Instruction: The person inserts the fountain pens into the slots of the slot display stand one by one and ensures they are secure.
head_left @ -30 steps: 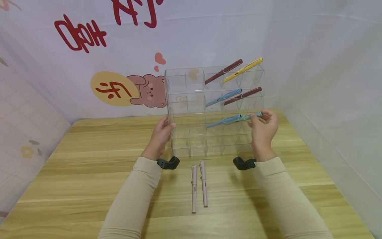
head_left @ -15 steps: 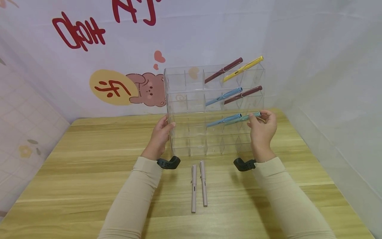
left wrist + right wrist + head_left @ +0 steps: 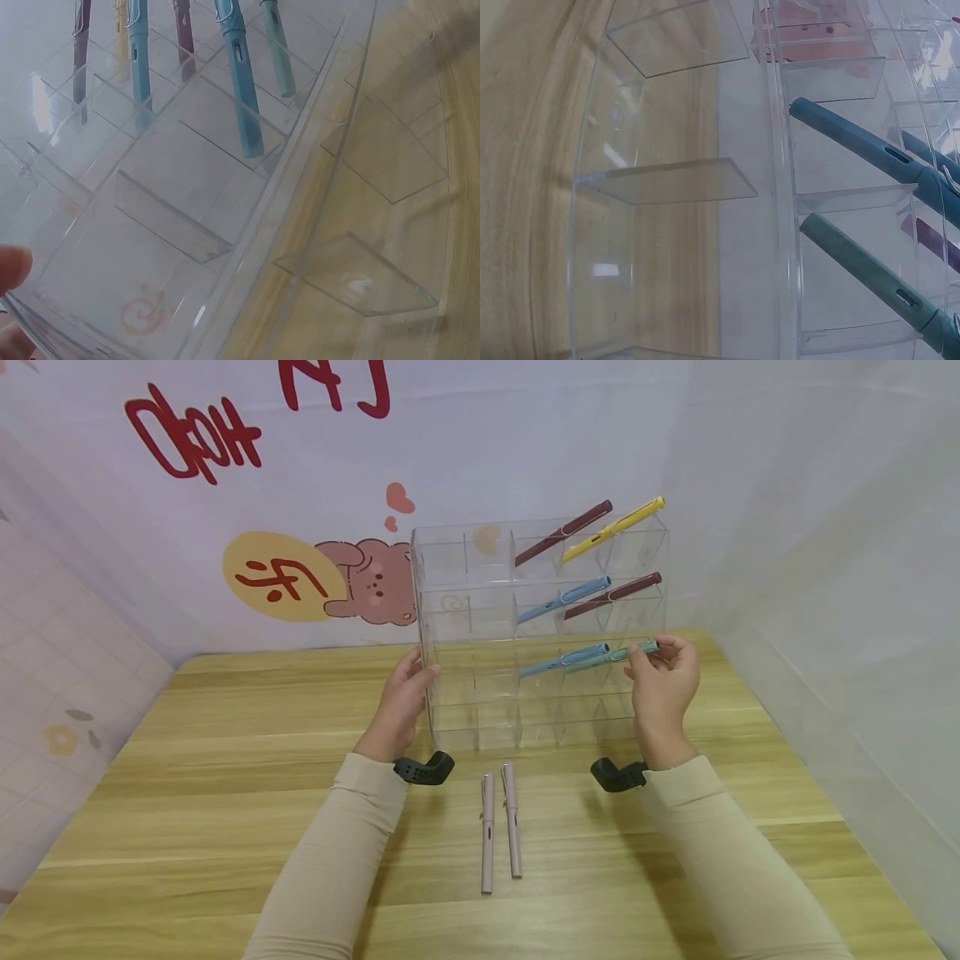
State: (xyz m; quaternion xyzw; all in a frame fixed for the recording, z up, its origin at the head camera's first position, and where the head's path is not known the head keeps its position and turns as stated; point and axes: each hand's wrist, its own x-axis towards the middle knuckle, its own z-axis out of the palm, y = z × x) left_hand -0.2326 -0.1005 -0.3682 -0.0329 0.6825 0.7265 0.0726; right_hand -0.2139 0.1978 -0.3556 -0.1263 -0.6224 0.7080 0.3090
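Presently I count one clear rack (image 3: pixel 495 737), standing on the wood table (image 3: pixel 187 827) before the backdrop (image 3: pixel 585 435), in four tiers with dividers. Left hand (image 3: pixel 397 706): gripping the rack's left side wall, thumb toward the front; only fingertips reach its wrist view. Right hand (image 3: pixel 663 689): thumb and fingers pinching the cap end of the green pen (image 3: pixel 617 656), whose lower end sits in a third-tier compartment. Third tier, also: lower blue pen (image 3: pixel 562 662), one compartment to the left of the green, slanting the same way, cap up and rightward. Second tier: upper blue pen (image 3: pixel 564 600), then lower maroon pen (image 3: pixel 613 597) to its right. Top tier: upper maroon pen (image 3: pixel 564 533), then yellow pen (image 3: pixel 613 529) to its right, both caps projecting above the rack. Table stock, in front of the rack and between the forearms: left pink pen (image 3: pixel 487 833) and right pink pen (image 3: pixel 512 820), near each other, clips toward the rack. I also log two beige sleeves (image 3: pixel 322 860) and, printed on the backdrop, one bear (image 3: pixel 378 583) beside a yellow oval (image 3: pixel 285 577).
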